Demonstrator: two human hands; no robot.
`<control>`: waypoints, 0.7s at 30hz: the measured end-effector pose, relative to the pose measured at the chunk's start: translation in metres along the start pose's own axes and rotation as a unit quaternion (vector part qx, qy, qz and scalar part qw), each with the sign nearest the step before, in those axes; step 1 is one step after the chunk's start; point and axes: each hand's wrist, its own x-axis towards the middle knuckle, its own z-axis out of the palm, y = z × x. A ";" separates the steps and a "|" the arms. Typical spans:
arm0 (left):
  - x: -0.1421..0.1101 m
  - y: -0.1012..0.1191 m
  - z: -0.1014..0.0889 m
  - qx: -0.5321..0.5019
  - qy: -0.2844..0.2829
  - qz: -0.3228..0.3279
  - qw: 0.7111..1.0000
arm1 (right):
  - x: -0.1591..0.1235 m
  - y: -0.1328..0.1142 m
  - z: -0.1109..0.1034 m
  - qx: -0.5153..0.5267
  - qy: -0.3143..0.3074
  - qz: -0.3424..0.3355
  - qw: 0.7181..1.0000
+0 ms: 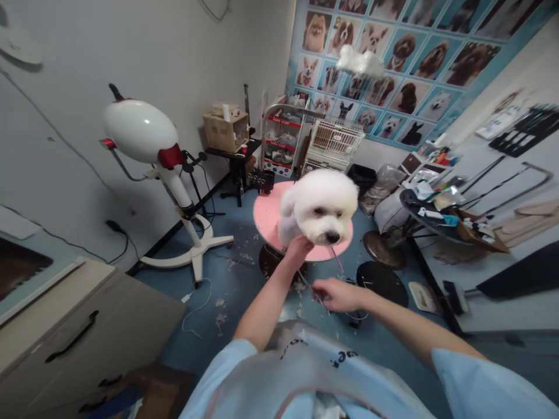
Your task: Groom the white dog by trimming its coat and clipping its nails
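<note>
A fluffy white dog (325, 203) with a rounded, trimmed head is on a round pink table (267, 212), facing me. My left hand (300, 247) is pressed up under its chin and neck, fingers mostly hidden by the fur. Lower and to the right, my right hand (335, 295) is closed around a thin pale cord (304, 280), apart from the dog. Part of that cord stretches up toward my left wrist. Below the dog's muzzle hangs a narrow purple strip (337, 260), whose kind I cannot make out.
A white stand dryer (142, 131) on a wheeled base is at left. Wire cages (335, 139) and a red-edged shelf rack (283, 139) stand behind the table. On the right are a cluttered dark table (425, 218) and a black round stool (382, 284). Fur clumps (221, 320) lie on the floor.
</note>
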 end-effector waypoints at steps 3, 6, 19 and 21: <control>-0.023 -0.013 -0.017 0.036 0.017 0.033 0.999 | -0.015 0.056 0.056 0.072 0.056 0.057 0.994; -0.048 -0.013 -0.002 0.050 0.039 0.123 0.990 | -0.023 0.105 0.096 0.135 0.142 0.178 0.964; -0.068 0.002 0.080 0.111 0.247 0.312 0.911 | -0.002 0.121 0.064 0.478 0.168 0.076 0.859; -0.070 0.006 0.091 0.140 0.254 0.334 0.897 | -0.001 0.100 0.045 0.442 0.211 0.009 0.872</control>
